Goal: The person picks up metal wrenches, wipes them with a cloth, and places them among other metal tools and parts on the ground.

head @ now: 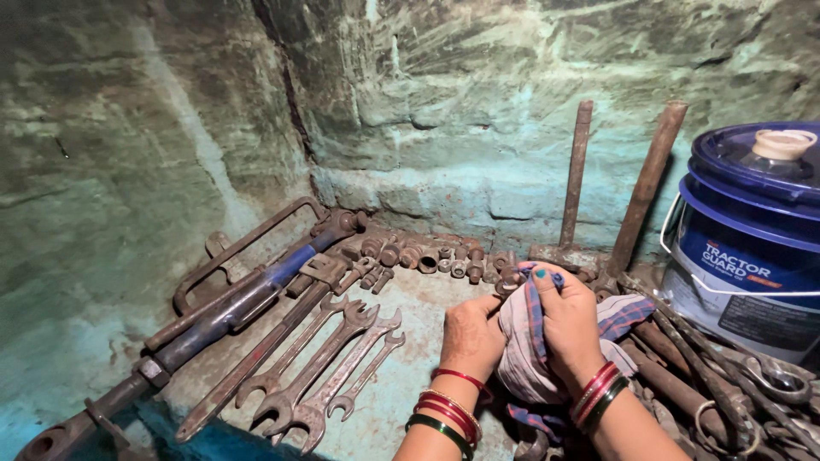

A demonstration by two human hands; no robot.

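— What have you got there?

— A checked cloth [547, 350], red, blue and grey, bunched up between my hands over the right part of the stone ledge [410, 299]. Whatever it wraps is hidden, so I can't tell what is inside it or which way that points. The cloth's loose end trails right, onto a heap of rusty bars and rings [709, 384].

— What's around it?

— Left of it, open-ended spanners [329, 367] lie side by side, their long axes running from lower left to upper right. A blue-handled tool [231, 312] lies beyond them on the same slant. Sockets [427, 256] line the back, two hammers [589, 196] lean on the wall, and a blue bucket [752, 248] stands at right.

— And your hands?

— My right hand [568, 329] is curled over the top, fingers closed on the cloth. My left hand [470, 337] is cupped against its side, gripping the fabric, bangles on both wrists.
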